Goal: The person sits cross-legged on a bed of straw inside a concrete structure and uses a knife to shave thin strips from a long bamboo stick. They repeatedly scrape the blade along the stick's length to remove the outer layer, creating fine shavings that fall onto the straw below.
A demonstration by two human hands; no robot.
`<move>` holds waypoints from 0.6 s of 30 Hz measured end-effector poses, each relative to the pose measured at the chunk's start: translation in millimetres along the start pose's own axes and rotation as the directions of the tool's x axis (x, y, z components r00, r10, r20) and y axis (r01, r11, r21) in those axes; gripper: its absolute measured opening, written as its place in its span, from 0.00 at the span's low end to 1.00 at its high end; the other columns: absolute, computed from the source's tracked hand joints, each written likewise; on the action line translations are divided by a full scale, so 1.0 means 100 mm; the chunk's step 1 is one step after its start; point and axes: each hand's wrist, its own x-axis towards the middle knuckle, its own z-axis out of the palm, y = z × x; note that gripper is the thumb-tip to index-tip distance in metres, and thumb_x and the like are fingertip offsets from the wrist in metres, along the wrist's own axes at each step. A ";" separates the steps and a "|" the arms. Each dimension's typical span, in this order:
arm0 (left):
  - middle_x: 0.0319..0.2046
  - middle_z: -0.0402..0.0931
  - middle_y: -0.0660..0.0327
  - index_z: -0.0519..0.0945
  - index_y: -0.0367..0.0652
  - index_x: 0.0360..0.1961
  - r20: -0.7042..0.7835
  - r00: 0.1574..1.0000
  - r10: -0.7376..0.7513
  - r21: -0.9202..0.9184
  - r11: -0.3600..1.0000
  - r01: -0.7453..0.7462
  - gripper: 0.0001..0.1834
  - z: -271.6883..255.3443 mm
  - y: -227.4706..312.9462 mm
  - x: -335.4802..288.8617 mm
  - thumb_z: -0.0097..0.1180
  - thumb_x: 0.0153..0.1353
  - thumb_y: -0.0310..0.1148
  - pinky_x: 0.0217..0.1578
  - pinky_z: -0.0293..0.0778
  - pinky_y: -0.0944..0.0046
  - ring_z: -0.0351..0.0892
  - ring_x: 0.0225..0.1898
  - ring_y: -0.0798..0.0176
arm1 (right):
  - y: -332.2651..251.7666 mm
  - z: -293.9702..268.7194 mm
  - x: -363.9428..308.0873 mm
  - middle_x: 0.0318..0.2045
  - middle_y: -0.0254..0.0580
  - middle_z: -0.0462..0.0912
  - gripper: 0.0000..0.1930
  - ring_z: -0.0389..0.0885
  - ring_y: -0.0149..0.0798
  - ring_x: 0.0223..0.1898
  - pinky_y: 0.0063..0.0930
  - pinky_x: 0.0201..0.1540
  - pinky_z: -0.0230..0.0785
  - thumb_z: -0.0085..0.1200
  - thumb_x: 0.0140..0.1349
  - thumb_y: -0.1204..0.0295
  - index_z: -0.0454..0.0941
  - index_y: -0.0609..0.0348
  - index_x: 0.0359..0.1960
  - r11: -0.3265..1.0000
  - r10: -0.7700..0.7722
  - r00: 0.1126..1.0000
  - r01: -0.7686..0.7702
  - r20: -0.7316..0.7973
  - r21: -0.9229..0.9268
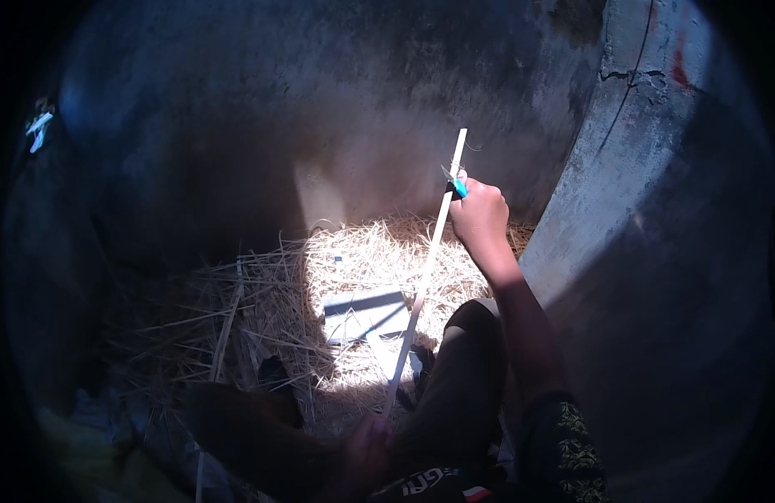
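Observation:
A long, pale, flat strip that looks like bamboo or wood (432, 260) slants up and away from my lap. Its near end is in my left hand (371, 438), which is closed round it in deep shadow. Out near the far end, my right hand (481, 211) is closed on a small knife with a bright blue handle (460, 189). The knife's blade lies against the strip, and a thin curl of shaving hangs beside it. My right thumb rests by the strip close to the blade.
Heaps of pale shavings (379, 243) cover the floor, sunlit in the middle. A pale rectangular slab (366, 316) lies on them between my legs. Another long thin strip (227, 335) leans at left. A grey wall (237, 109) curves behind, with a sloping cracked pillar (622, 142) at right.

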 end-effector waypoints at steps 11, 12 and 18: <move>0.21 0.68 0.71 0.75 0.45 0.32 0.067 0.988 -0.139 -0.383 0.911 0.154 0.14 -0.07 -0.14 0.07 0.45 0.74 0.39 0.25 0.64 0.71 0.64 0.23 0.77 | -0.32 -0.20 -1.68 0.15 0.43 0.73 0.13 0.76 0.48 0.16 0.42 0.19 0.68 0.63 0.53 0.64 0.72 0.53 0.21 0.850 -0.466 0.881 0.421 0.080 0.318; 0.21 0.68 0.71 0.75 0.45 0.32 0.091 0.990 -0.109 -0.376 0.917 0.135 0.14 -0.06 -0.12 0.06 0.45 0.74 0.39 0.25 0.65 0.71 0.65 0.24 0.77 | -0.30 -0.24 -1.54 0.16 0.43 0.73 0.14 0.76 0.49 0.16 0.43 0.19 0.68 0.63 0.54 0.64 0.71 0.53 0.20 0.854 -0.463 0.884 0.424 0.068 0.301; 0.19 0.65 0.69 0.71 0.44 0.34 0.116 0.988 -0.102 -0.164 0.979 0.120 0.17 -0.06 -0.02 0.00 0.42 0.76 0.44 0.20 0.66 0.71 0.65 0.19 0.74 | -0.09 -0.19 -0.42 0.21 0.54 0.79 0.04 0.79 0.60 0.29 0.51 0.35 0.72 0.52 0.44 0.74 0.77 0.58 0.24 0.970 -0.231 0.965 0.219 0.124 0.104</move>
